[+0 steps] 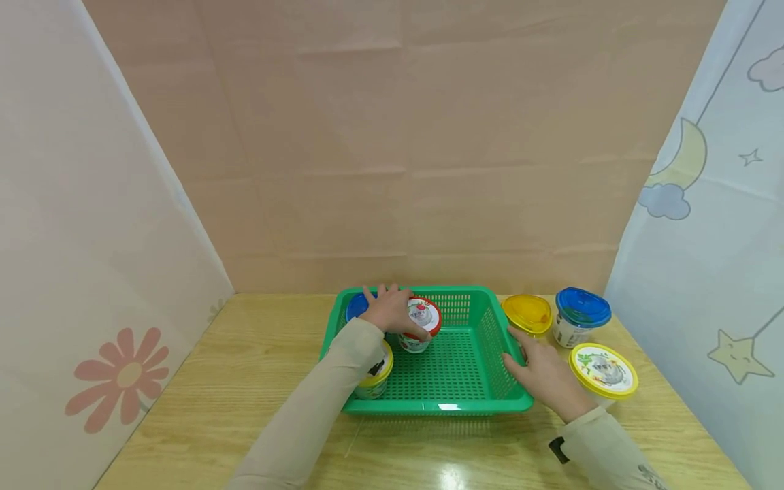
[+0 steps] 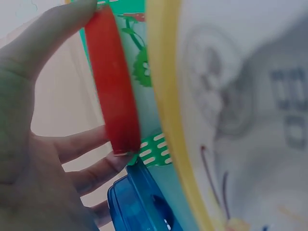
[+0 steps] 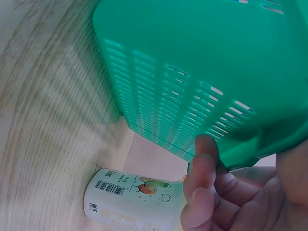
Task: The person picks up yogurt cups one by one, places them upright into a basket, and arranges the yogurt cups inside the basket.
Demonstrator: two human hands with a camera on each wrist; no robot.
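Note:
A green plastic basket [image 1: 437, 407] sits on the table. Inside it my left hand [image 1: 390, 313] grips a small tub with a red-rimmed lid [image 1: 424, 314]. In the left wrist view, the thumb and fingers span opposite edges of its red lid [image 2: 113, 82]. Close to that hand in the basket are a blue-lidded tub [image 1: 357, 305] and a yellow-lidded tub [image 1: 375, 384], partly hidden by the hand and sleeve. My right hand [image 1: 545, 371] holds the basket's right rim, thumb over the edge and fingers along the outer wall [image 3: 163, 103].
Right of the basket stand a tub with a domed yellow lid [image 1: 528, 313], one with a domed blue lid [image 1: 582, 307] and one with a flat yellow-edged lid [image 1: 603, 371]. The wooden table [image 1: 245, 367] meets a tan backdrop behind and pale patterned panels at both sides.

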